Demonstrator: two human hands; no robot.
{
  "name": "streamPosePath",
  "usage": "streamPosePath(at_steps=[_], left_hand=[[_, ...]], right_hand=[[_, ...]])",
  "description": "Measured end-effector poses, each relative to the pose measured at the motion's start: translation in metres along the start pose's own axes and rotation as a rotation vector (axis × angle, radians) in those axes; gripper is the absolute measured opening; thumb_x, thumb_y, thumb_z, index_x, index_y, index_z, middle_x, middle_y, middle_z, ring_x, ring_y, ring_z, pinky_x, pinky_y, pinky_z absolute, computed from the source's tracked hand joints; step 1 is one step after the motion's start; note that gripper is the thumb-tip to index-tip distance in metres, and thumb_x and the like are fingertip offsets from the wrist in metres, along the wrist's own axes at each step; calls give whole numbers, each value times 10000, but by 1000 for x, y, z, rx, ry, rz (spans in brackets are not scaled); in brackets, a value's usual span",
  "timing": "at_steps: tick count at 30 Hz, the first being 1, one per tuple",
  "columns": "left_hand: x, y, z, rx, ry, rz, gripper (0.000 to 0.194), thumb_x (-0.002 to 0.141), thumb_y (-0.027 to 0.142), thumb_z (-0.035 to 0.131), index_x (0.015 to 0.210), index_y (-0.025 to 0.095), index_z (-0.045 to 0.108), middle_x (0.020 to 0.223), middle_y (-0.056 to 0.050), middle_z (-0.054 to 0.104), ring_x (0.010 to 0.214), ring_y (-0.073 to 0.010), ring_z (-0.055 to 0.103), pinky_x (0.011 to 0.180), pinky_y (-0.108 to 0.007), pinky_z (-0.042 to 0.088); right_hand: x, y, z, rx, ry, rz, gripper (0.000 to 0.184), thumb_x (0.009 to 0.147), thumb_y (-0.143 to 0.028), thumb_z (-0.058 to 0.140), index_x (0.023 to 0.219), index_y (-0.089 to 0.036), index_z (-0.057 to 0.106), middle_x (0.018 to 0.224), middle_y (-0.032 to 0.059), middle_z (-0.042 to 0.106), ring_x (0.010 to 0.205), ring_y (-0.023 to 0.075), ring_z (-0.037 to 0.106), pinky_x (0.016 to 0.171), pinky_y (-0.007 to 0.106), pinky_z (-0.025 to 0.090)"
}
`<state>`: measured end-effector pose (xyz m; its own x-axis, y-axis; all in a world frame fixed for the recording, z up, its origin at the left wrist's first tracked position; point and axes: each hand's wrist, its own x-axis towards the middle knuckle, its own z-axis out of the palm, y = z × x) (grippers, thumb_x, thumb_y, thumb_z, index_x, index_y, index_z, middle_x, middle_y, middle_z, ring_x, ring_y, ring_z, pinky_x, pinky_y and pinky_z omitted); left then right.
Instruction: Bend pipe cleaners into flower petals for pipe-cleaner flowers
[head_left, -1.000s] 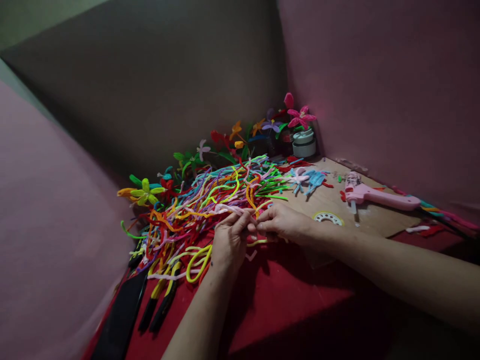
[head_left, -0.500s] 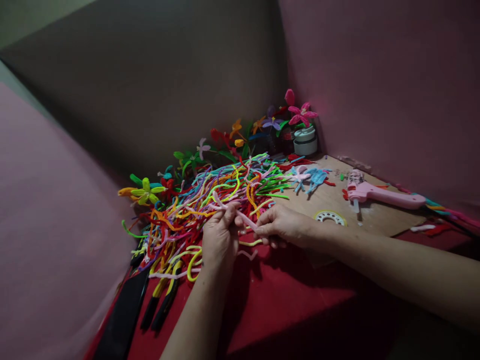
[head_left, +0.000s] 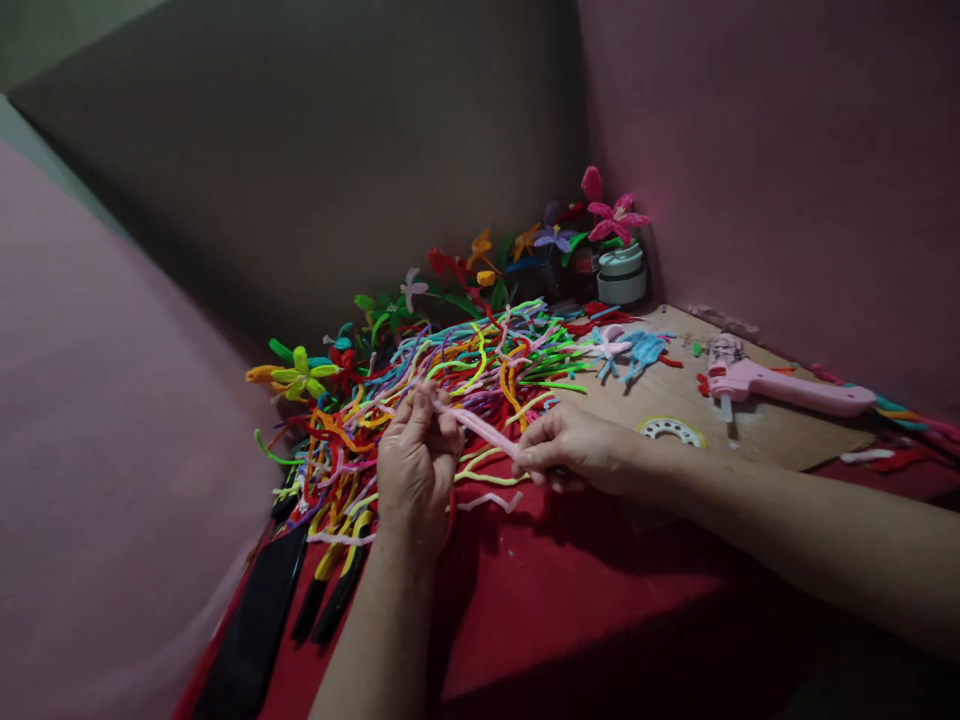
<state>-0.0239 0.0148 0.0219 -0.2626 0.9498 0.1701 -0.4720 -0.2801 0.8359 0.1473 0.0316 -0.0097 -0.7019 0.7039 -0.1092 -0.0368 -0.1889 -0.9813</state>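
A folded pale pink pipe cleaner stretches between my two hands, above the front of a heap of many-coloured pipe cleaners. My left hand pinches its far left end between thumb and fingers. At the lower right end, the fingers of my right hand are closed on it. A loose bent pink pipe cleaner lies on the red tabletop just below the hands.
A pink glue gun and a white ring-shaped roll rest on a brown board at right. Pipe-cleaner flowers line the back. Pliers with yellow-and-black handles and a flat black object lie front left.
My left hand has slid left along the pink pipe cleaner, away from my right hand, so a longer stretch shows between them. The whole view has shifted slightly.
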Motion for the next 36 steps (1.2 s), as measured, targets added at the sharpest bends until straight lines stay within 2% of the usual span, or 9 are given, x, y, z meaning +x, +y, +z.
streamPosePath(at_steps=[2,4,8,12,16,21,25,30,36], left_hand=[[-1,-2,1,20,-22,-43,204,681,234,689,846,132,625,786,-28,613,520,-44,520,415,-136,388],[-4,-7,3,96,-51,-161,246,650,217,711,858,119,623,810,-41,618,519,-49,524,408,-145,391],[-13,-20,9,231,-132,-302,263,615,185,726,846,109,627,660,-5,585,478,-56,506,413,-160,394],[-17,-26,11,344,-161,-282,232,631,256,708,775,86,642,470,25,503,385,-63,443,356,-171,339],[-17,-25,10,326,-161,-251,229,634,257,701,786,93,657,446,36,481,374,-59,420,348,-170,322],[-19,-22,15,217,-132,-303,200,640,222,697,793,100,662,440,57,425,390,-31,392,389,-143,334],[-22,-21,20,144,-70,-285,202,603,194,723,766,94,658,480,56,433,402,-8,365,407,-125,330],[-23,-23,22,96,-42,-283,209,586,189,736,762,106,661,460,65,404,401,-8,360,405,-117,314],[-22,-23,20,138,-40,-237,278,593,205,734,850,116,673,481,67,414,411,-12,364,433,-136,344]], right_hand=[[2,1,-2,106,71,-40,144,689,-242,612,663,-101,601,474,-27,527,319,36,397,298,164,250],[4,1,-3,162,124,-77,144,683,-242,625,669,-101,601,480,-23,532,335,40,423,300,157,266],[5,3,-3,144,113,-102,208,692,-293,640,646,-93,605,474,-15,529,334,38,422,291,151,259],[5,6,-4,167,15,-99,279,709,-360,638,728,-82,642,512,4,559,370,45,459,308,145,294],[7,7,-5,278,-57,-43,201,687,-254,663,758,-66,647,590,32,599,428,54,508,346,142,351],[10,8,-3,401,-21,-13,107,652,-152,671,678,-56,633,547,19,570,414,61,505,347,154,372],[9,7,0,415,26,-25,115,672,-172,672,688,-67,629,562,18,577,388,45,478,330,152,347],[8,8,1,412,13,-48,156,654,-199,699,660,-81,596,543,-11,556,349,29,436,305,149,306],[7,6,-1,393,-46,-85,168,679,-240,668,696,-92,591,606,12,579,456,76,547,380,169,404]])
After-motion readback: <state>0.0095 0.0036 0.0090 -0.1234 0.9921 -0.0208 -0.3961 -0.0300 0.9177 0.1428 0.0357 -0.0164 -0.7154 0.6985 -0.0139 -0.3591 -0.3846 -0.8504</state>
